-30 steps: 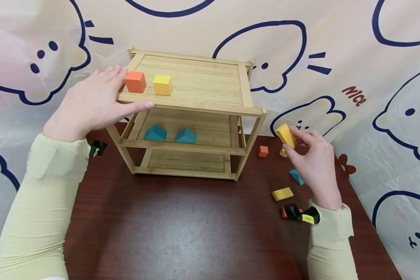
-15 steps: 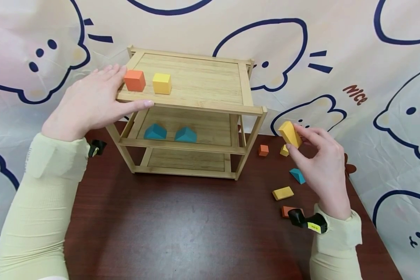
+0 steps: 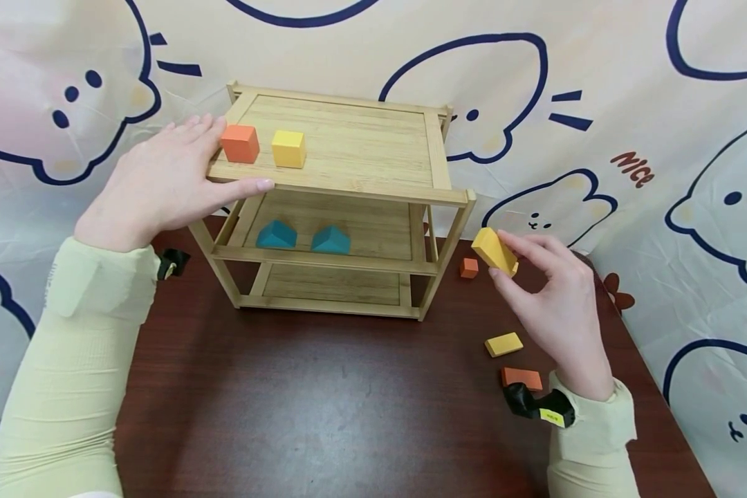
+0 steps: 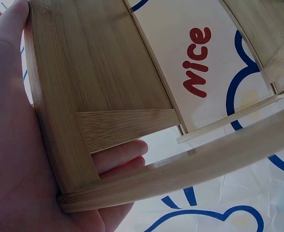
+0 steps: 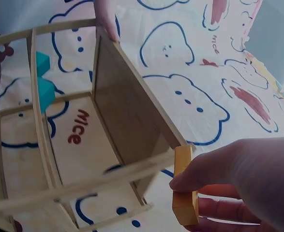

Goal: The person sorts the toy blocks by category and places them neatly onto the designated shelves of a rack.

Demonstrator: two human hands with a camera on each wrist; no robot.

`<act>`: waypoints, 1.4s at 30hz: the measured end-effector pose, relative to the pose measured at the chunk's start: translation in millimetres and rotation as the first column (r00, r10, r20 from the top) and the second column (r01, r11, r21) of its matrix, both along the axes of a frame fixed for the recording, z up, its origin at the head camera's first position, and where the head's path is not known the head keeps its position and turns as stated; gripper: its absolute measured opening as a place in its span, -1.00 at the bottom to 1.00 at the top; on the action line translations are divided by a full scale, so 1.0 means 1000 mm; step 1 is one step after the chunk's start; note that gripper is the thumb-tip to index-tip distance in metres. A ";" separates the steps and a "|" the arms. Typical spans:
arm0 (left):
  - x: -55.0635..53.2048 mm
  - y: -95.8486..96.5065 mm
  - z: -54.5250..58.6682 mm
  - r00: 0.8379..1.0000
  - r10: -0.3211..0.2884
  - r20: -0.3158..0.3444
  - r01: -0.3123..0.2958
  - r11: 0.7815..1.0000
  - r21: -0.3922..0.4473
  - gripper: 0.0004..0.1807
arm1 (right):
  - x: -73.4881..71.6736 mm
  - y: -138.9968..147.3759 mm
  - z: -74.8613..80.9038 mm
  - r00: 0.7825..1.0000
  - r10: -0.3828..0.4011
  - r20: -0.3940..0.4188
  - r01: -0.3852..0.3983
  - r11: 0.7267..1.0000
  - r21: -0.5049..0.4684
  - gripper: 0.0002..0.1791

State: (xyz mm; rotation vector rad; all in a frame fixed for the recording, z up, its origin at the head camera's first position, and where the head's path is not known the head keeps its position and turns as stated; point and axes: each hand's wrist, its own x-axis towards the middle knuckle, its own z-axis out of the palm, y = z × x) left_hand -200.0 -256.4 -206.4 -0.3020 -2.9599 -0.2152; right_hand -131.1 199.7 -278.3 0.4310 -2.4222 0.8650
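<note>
My left hand [image 3: 162, 183] rests on the top left corner of a small wooden shelf [image 3: 373, 183], thumb along its front edge and fingers straight over the side. Between thumb and fingertips, my right hand [image 3: 550, 297] pinches a yellow rectangular block [image 3: 493, 250], tilted in the air right of the shelf. An orange cube [image 3: 240, 144] stands beside my left hand on the top board, with a yellow cube [image 3: 289, 149] to its right. Two teal triangular blocks, one on the left [image 3: 277, 234] and one on the right [image 3: 330, 239], sit on the middle board.
On the dark table [image 3: 324, 401] at the right lie an orange cube [image 3: 469, 268], a yellow rectangular block [image 3: 504, 344] and an orange rectangular block [image 3: 521, 378]. A patterned curtain [image 3: 672, 90] hangs close behind the shelf and along the right side.
My right hand first shifted right and up with the yellow block, then came back left and down towards the shelf. It now hides the teal block on the table. The left hand stays put.
</note>
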 end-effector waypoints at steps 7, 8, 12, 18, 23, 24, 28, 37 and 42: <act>0.000 0.000 0.000 1.000 -0.002 -0.002 0.002 1.000 -0.001 0.24 | 0.003 -0.014 -0.007 0.993 0.118 -0.022 -0.118 0.993 0.022 -0.46; 0.000 0.000 0.000 1.000 -0.004 -0.002 0.004 1.000 -0.002 0.24 | 0.003 -0.016 -0.009 0.991 0.134 -0.022 -0.134 0.991 0.024 -0.45; 0.000 -0.001 -0.001 1.000 -0.009 -0.002 0.009 1.000 -0.003 0.25 | 0.003 -0.025 -0.013 0.982 0.190 -0.010 -0.189 0.981 0.032 -0.45; 0.000 0.000 -0.001 1.000 -0.004 -0.005 0.004 1.000 0.001 0.24 | 0.002 -0.038 -0.020 0.966 0.258 0.013 -0.258 0.965 0.033 -0.47; 0.000 -0.001 -0.001 1.000 -0.006 -0.005 0.006 1.000 0.003 0.24 | 0.001 -0.049 -0.028 0.950 0.308 0.056 -0.310 0.950 0.030 -0.47; 0.000 -0.001 -0.001 1.000 -0.007 -0.005 0.007 1.000 0.003 0.24 | 0.000 -0.051 -0.030 0.946 0.317 0.065 -0.320 0.947 0.032 -0.47; 0.000 -0.001 -0.001 1.000 -0.008 -0.005 0.008 1.000 0.003 0.24 | -0.002 -0.060 -0.040 0.928 0.360 0.099 -0.365 0.930 0.037 -0.48; 0.000 -0.001 -0.001 1.000 -0.014 0.000 0.014 1.000 0.007 0.24 | -0.006 -0.084 -0.068 0.875 0.446 0.190 -0.461 0.887 0.041 -0.51; -0.001 -0.001 -0.001 1.000 -0.014 0.001 0.014 1.000 0.001 0.25 | -0.012 -0.095 -0.085 0.857 0.453 0.245 -0.474 0.880 0.032 -0.52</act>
